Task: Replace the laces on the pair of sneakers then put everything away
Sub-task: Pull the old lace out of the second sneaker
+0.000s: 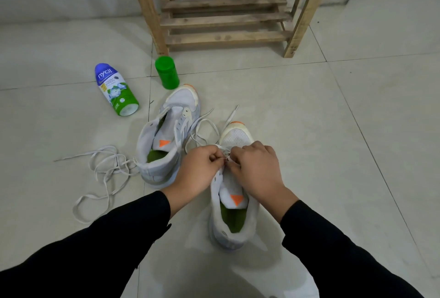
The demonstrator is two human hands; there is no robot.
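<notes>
The pale tiled floor (333,130) carries everything, with a slatted rack of bare wood (226,21) standing at the top centre of the frame, a likely home for the shoes later. The white mesh sneaker with an orange toe tip and green insole (234,223) sits at lower centre, toe pointing away. Its twin, the second white sneaker (164,140), lies just to the upper left with no lace in it.

Over the near shoe's lowest eyelets, the left hand (197,171) and right hand (257,169) meet. Both have their fingers curled, pinching the white flat lace (207,126), whose ends trail toward the toe.

This looks like the start of lacing. It would pay to even the two ends first, keep the lace flat and untwisted through each eyelet, and feed the tip rather than the body. The tongue should stay centred while each crossing is pulled snug.

A loose grey-white lace (104,171) lies tangled at middle left. A blue, white and green powder bottle (116,89) lies on its side at upper left, with a green plastic jar (167,72) upright beside it.
</notes>
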